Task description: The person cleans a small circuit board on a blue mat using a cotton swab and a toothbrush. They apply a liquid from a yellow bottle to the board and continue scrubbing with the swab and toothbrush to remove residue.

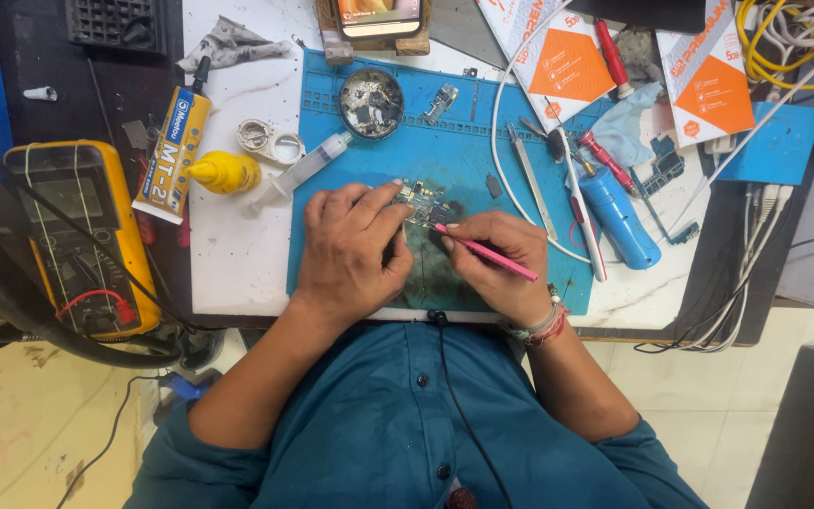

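- The left hand lies palm-down on the blue mat; its fingers are pressed onto the near-left edge of a small circuit board, so the grip is closed on the board against the mat rather than lifted around it.
- The right hand sits just beside the left, knuckles up; its grip is clamped on a thin pink tool, held like a pen; the tool's tip points up-left and meets the board's lower right edge, while its tail sticks out to the right past the knuckles.
- The circuit board rests near the middle of the mat, between the two hands, on a dark stained patch; small parts on it are too fine to tell apart.
- A beaded wristband circles the right wrist; both forearms come out of a blue shirt.
- At the far edge of the mat stands a round dish of small scraps; a clear syringe lies slanted across the mat's left border.
- Left of the mat, on the white worktop, lie a yellow glue tube and a small yellow bottle; further left sits a yellow multimeter.
- Right of the hands lie metal tweezers, a white cable and a blue cylinder, well apart from the board.
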